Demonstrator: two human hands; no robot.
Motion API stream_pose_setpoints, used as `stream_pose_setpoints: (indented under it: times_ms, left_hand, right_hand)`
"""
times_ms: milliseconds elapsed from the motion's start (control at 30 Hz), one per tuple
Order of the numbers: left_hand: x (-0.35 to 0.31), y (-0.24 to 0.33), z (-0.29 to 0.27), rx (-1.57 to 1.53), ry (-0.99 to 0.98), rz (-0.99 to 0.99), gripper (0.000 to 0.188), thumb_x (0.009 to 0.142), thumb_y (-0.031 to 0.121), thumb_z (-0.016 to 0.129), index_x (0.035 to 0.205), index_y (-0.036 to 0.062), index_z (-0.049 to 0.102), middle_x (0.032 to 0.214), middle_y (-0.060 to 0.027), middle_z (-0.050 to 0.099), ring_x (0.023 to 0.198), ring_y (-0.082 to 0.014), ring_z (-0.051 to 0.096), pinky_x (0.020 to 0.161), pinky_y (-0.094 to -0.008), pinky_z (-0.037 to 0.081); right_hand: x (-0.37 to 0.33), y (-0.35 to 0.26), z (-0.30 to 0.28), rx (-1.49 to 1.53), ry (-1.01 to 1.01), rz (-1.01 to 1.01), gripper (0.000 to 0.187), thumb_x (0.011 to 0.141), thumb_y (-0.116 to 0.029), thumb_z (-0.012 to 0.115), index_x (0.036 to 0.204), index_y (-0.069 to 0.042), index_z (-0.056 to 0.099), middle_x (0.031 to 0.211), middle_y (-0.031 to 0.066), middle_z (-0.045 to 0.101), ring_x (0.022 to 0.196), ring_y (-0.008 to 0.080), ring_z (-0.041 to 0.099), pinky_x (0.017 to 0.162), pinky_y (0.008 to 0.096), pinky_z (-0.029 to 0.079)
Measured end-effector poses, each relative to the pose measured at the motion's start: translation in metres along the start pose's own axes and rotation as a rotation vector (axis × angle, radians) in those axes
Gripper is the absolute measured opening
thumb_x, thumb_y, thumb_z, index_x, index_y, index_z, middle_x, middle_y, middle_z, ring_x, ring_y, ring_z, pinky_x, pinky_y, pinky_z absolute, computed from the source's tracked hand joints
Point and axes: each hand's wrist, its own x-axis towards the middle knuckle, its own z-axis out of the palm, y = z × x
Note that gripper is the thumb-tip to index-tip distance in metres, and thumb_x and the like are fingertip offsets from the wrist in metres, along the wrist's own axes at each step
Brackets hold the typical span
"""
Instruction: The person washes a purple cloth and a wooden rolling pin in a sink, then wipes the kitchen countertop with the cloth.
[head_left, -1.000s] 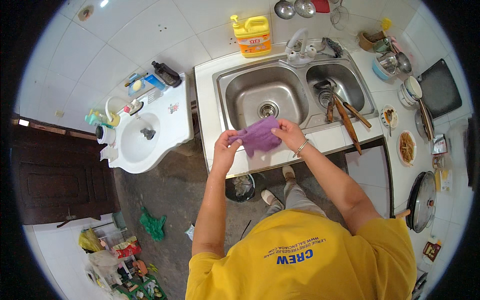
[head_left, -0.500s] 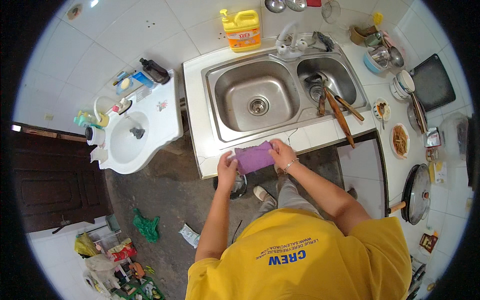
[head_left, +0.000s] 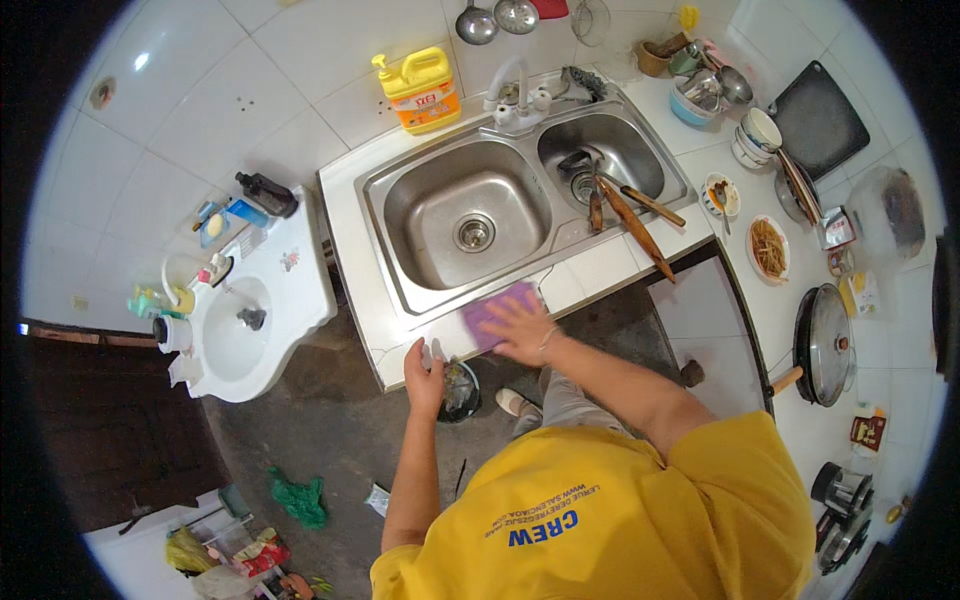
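Observation:
My right hand [head_left: 522, 328] lies flat with fingers spread on a purple cloth [head_left: 484, 312]. The cloth rests on the white tiled counter edge [head_left: 590, 268] in front of the sink, partly hidden under the palm. Just left of it, my left hand [head_left: 424, 378] is raised near the counter's front edge, holding nothing, thumb and fingers apart. Beyond the cloth is the large steel sink basin [head_left: 420, 215], with no water standing in it. Wooden-handled utensils [head_left: 637, 232] lean in the smaller basin [head_left: 640, 150] to the right.
A yellow detergent jug [head_left: 420, 92] stands behind the sink beside the white faucet [head_left: 515, 105]. On the right counter are a plate of shredded food [head_left: 768, 250], stacked bowls [head_left: 757, 138] and a lidded pan [head_left: 825, 345]. A small bin [head_left: 460, 392] sits below the counter; a white washbasin [head_left: 230, 330] is left.
The purple cloth, held up between both hands before, now lies on the counter edge under my spread right hand. My left hand has let go of it. The view has shifted and turned.

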Motion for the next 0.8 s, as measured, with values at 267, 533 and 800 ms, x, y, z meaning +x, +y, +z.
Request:
stream_pose_setpoints:
  times_ms: [267, 533, 800]
  left_hand:
    - [-0.007, -0.004, -0.015, -0.009, -0.003, -0.041, 0.047, 0.083, 0.010, 0.058, 0.126, -0.0018, 0.043, 0.118, -0.0209, 0.050, 0.108, -0.0308, 0.052, 0.090, -0.0390, 0.043]
    - [-0.001, 0.003, -0.016, -0.039, -0.021, 0.011, 0.047, 0.081, 0.010, 0.059, 0.125, -0.0018, 0.044, 0.116, -0.0189, 0.052, 0.105, -0.0285, 0.052, 0.088, -0.0374, 0.043]
    - [0.032, 0.010, -0.008, 0.126, 0.088, 0.217, 0.039, 0.078, 0.010, 0.060, 0.114, -0.0032, 0.052, 0.115, -0.0228, 0.052, 0.110, -0.0378, 0.047, 0.095, -0.0425, 0.037]
  right_hand:
    - [-0.072, 0.117, -0.018, -0.021, 0.140, 0.638, 0.053, 0.087, -0.032, 0.050, 0.137, -0.028, 0.033, 0.146, 0.0053, 0.024, 0.133, 0.0279, 0.023, 0.108, 0.0507, 0.010]
    - [-0.060, 0.127, 0.007, 0.213, 0.532, 0.872, 0.036, 0.081, -0.008, 0.057, 0.116, -0.017, 0.057, 0.130, 0.0085, 0.047, 0.114, 0.0306, 0.043, 0.097, 0.0479, 0.033]
    - [0.002, 0.102, -0.039, 0.085, 0.682, 0.700, 0.040, 0.078, -0.010, 0.060, 0.118, -0.014, 0.055, 0.134, 0.0119, 0.040, 0.119, 0.0326, 0.038, 0.098, 0.0457, 0.033]
